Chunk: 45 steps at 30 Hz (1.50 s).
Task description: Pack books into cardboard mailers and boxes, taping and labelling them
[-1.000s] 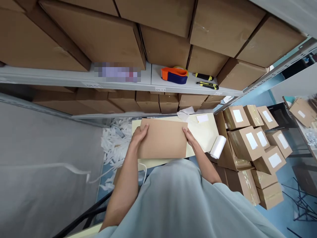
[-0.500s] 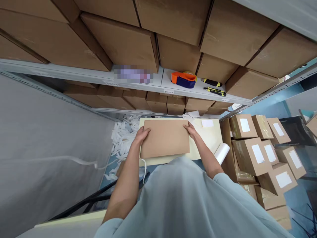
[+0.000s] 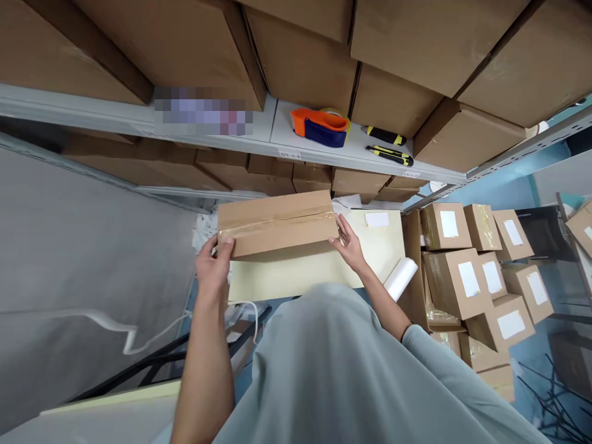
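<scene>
The taped box (image 3: 280, 225) lies between the left grip (image 3: 213, 266) and right grip (image 3: 350, 248), both holding its ends.

Storeroom packing area: shelves (image 3: 259, 128) of cartons (image 3: 303, 58), tape dispenser (image 3: 321, 129), parcels (image 3: 446, 287) with white labels (image 3: 468, 279).

We observe moderate, diffuse light, brightest on the worktop (image 3: 296, 275) and the white roll (image 3: 401, 279). We note a soft shadow below the held carton (image 3: 272, 206), glints along its tape (image 3: 287, 219), and dim recesses under the shelf (image 3: 263, 128). Wide-angle distortion stretches the edges; a mosaic obscures one shelf patch.
</scene>
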Available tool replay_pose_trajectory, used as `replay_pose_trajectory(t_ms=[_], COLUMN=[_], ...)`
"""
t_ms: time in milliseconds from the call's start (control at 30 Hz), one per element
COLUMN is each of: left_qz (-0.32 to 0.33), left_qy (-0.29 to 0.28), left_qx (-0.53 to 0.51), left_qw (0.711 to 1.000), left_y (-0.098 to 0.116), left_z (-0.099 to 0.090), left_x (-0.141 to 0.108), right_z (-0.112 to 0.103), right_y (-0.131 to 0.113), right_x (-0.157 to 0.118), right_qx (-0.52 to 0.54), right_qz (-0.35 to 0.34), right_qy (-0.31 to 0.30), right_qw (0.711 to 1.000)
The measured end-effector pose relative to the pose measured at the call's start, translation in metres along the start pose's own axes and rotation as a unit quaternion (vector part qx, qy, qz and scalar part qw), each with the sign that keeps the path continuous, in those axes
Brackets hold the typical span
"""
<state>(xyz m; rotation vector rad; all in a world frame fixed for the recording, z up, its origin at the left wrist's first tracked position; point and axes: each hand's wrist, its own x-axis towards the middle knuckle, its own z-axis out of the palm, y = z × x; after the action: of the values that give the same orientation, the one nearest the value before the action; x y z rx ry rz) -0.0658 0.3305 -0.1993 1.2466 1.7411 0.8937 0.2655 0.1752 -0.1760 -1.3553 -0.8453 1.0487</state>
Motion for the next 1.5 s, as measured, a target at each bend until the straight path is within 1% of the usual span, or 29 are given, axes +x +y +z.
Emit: replay_pose_trajectory(t_ms=[67,167,300,333,367,433,467,500,533,567,600,633,700,733,800,900,967,1133,1233,1300,1367,1433,1500], left_qz=[-0.019,-0.007,0.016,0.035,0.068,0.168,0.222,0.272,0.308,0.335,0.354,0.37,0.391,0.397,0.404,0.413,0.413,0.393,0.4,0.408,0.416,0.423,0.426], left_qy=[-0.001,-0.014,-0.023,-0.016,-0.002,0.017,0.003,-0.029,-0.084,-0.155,-0.209,-0.24,-0.259,-0.255,-0.239,-0.219,-0.218,-0.267,-0.291,-0.296,-0.294,-0.289,-0.288], left_qx=[0.0,0.015,0.071,0.093,0.115,0.144,0.148,0.145,0.14,0.137,0.139,0.147,0.174,0.186,0.202,0.206,0.202,0.168,0.165,0.176,0.186,0.188,0.183], left_qw=[1.0,1.0,0.997,0.995,0.991,0.975,0.964,0.951,0.937,0.919,0.901,0.885,0.866,0.862,0.86,0.86,0.861,0.864,0.853,0.846,0.84,0.838,0.838], left_y=[-0.001,-0.002,-0.005,-0.003,0.0,0.012,0.022,0.033,0.044,0.056,0.067,0.076,0.088,0.09,0.089,0.082,0.078,0.073,0.072,0.074,0.076,0.079,0.081], left_z=[0.007,0.017,0.015,0.015,0.015,0.023,0.032,0.044,0.059,0.076,0.094,0.111,0.139,0.149,0.158,0.159,0.158,0.155,0.148,0.144,0.144,0.145,0.146], left_x=[-0.011,-0.021,-0.021,-0.02,-0.021,-0.026,-0.032,-0.039,-0.048,-0.057,-0.067,-0.075,-0.089,-0.094,-0.098,-0.098,-0.096,-0.087,-0.078,-0.074,-0.075,-0.08,-0.087], right_z=[-0.004,-0.012,-0.023,-0.026,-0.029,-0.034,-0.036,-0.039,-0.041,-0.043,-0.045,-0.046,-0.047,-0.046,-0.044,-0.039,-0.036,-0.033,-0.032,-0.029,-0.023,-0.013,-0.003], right_y=[0.004,0.015,0.022,0.021,0.019,0.013,0.009,0.005,0.001,-0.003,-0.005,-0.008,-0.01,-0.011,-0.01,-0.005,0.0,0.013,0.013,0.01,0.008,0.009,0.014], right_x=[-0.008,-0.014,-0.011,-0.008,-0.004,0.006,0.012,0.017,0.022,0.027,0.031,0.034,0.039,0.04,0.041,0.037,0.033,0.028,0.027,0.025,0.022,0.022,0.022], right_qx=[-0.018,-0.041,-0.096,-0.114,-0.135,-0.183,-0.209,-0.235,-0.258,-0.278,-0.292,-0.303,-0.316,-0.32,-0.326,-0.32,-0.302,-0.22,-0.218,-0.24,-0.275,-0.3,-0.294], right_qz=[0.007,0.018,0.008,0.001,-0.005,-0.014,-0.017,-0.021,-0.024,-0.025,-0.024,-0.022,-0.018,-0.017,-0.019,-0.019,-0.013,0.027,0.043,0.032,-0.003,-0.041,-0.047], right_qy=[0.004,0.031,0.053,0.054,0.054,0.045,0.034,0.023,0.012,0.004,-0.001,-0.004,-0.005,-0.004,0.003,0.024,0.042,0.075,0.072,0.067,0.065,0.052,0.034], right_qw=[1.0,0.998,0.994,0.992,0.989,0.982,0.977,0.972,0.966,0.96,0.956,0.953,0.949,0.947,0.945,0.947,0.952,0.972,0.972,0.968,0.959,0.952,0.954])
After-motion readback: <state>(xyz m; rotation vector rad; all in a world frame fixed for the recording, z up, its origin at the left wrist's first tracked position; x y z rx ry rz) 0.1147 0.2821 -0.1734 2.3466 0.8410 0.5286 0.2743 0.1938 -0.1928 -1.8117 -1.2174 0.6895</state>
